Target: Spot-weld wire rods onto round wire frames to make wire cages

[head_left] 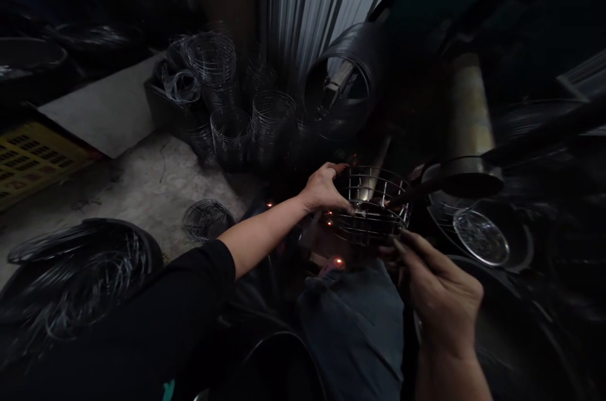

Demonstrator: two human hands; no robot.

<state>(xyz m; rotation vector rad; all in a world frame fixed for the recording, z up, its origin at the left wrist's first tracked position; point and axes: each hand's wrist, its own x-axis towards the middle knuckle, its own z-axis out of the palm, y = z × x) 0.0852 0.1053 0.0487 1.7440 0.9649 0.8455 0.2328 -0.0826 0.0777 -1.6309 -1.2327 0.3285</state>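
Dim workshop, poor light, edges of the view smeared. The wire cage (372,205) sits centre frame, held up in the air over my lap, open side tilted towards me. It is round, with thin hoops crossed by upright ribs. I have the left hand (324,189) closed on its far-left rim, fingers hooked over the top hoop and thumb underneath. The right hand (442,300) is at the near-right rim with fingers curled. It is too dark there to tell whether they clamp a wire or only rest against it. A dark bar (416,192) reaches in from the right and its tip lies inside the cage, touching or nearly so. A few orange sparks (338,260) glow just below and to the left of the cage. My read on handling: light and springy rather than rigid, so the hoops will flex if squeezed across the middle. Bare wire is slick and narrow, with ends that may snag skin. Best purchase is on the rim hoops at opposite sides, where ribs meet hoop. Far centre, stacks of similar cages (269,120) stand on the concrete floor (142,180). One small wire piece (206,219) lies alone nearer me. Loose wire rings (80,281) are heaped near left, a yellow crate (33,158) is at far left, and a shiny disc (480,237) lies to the right.
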